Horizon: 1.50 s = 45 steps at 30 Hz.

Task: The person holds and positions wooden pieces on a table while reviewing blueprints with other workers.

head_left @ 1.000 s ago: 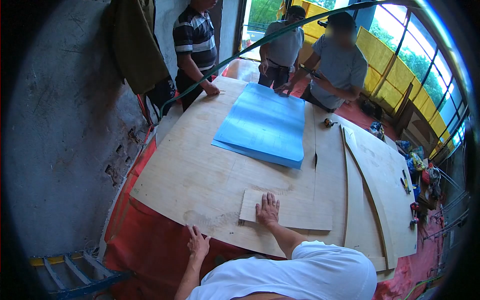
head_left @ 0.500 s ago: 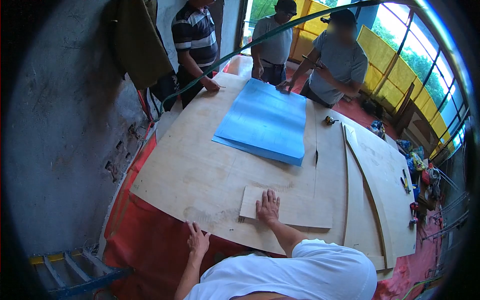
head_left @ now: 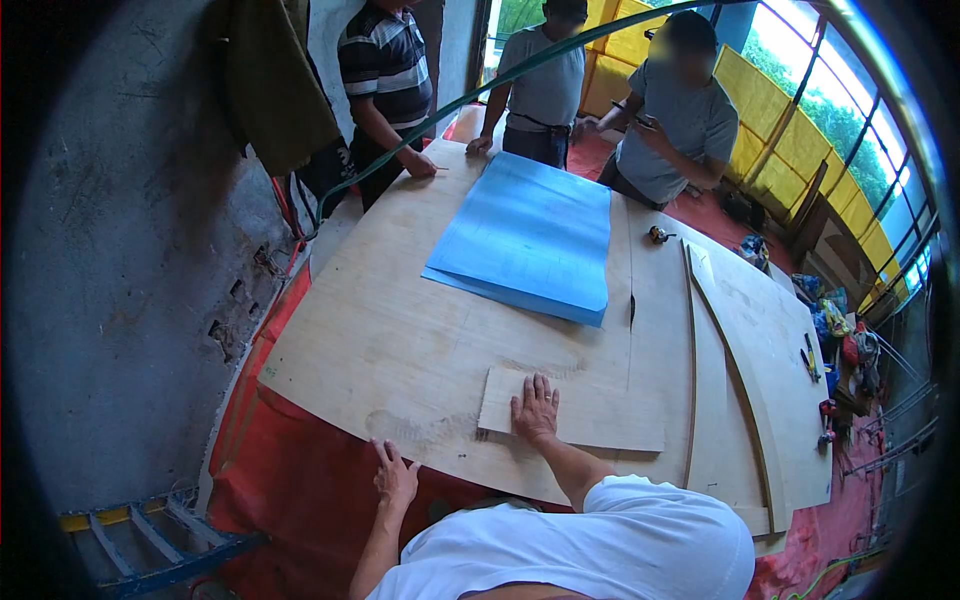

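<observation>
My right hand (head_left: 536, 408) lies flat on a pale rectangular wooden board (head_left: 602, 418), fingers spread, near the board's left end. That board rests on a large plywood sheet (head_left: 340, 325). At the sheet's near edge is my left hand (head_left: 397, 474); its fingers are apart and the fingertips touch the edge, with nothing held. Farther away, a large blue paper sheet (head_left: 530, 235) lies on the plywood, its near edge slightly doubled. To the right are a long straight wooden strip (head_left: 690, 360) and a curved wooden strip (head_left: 738, 375).
Three people stand at the far side, one holding a pen-like item. A tape measure (head_left: 660, 235) lies near the strips; pliers (head_left: 810, 357) lie at the right edge. A green hose (head_left: 500, 82) crosses overhead. A blue ladder (head_left: 150, 545) is at lower left, red sheeting (head_left: 290, 470) below.
The person at the far right has lifted a hand off the blue paper. The middle person's hand now rests on the plywood's far edge. My hands stay in place.
</observation>
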Each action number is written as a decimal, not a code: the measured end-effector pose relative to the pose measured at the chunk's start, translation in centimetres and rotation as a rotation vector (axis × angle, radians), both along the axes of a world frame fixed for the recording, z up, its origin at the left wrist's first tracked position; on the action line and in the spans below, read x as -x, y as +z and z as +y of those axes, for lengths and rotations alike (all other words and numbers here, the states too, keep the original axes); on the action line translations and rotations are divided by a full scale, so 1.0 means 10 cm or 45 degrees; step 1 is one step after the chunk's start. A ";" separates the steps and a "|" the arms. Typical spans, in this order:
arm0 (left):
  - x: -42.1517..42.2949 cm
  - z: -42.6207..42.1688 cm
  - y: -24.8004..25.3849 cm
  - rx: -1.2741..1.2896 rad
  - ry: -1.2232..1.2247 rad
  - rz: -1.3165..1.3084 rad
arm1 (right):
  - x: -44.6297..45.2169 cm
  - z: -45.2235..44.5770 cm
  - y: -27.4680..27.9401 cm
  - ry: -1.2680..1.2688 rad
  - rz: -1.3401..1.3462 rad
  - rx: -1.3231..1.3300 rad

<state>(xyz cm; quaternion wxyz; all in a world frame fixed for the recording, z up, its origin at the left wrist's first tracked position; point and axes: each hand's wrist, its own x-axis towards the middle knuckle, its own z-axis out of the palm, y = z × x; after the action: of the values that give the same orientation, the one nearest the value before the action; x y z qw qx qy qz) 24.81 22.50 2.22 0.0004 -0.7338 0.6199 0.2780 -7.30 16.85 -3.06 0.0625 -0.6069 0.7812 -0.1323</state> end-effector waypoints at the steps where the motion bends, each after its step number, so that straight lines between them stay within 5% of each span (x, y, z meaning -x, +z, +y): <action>1: 0.00 0.00 0.00 0.000 -0.003 -0.005 | 0.00 0.00 0.01 -0.001 0.005 -0.002; 45: -0.01 -0.01 -0.05 0.019 -0.028 -0.065 | -0.02 -0.01 0.02 -0.008 -0.025 -0.006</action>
<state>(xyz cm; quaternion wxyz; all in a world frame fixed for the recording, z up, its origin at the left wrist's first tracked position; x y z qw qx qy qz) 24.91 22.42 1.74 0.0137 -0.7337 0.6299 0.2545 -7.14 16.79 -2.87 0.0711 -0.6030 0.7828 -0.1364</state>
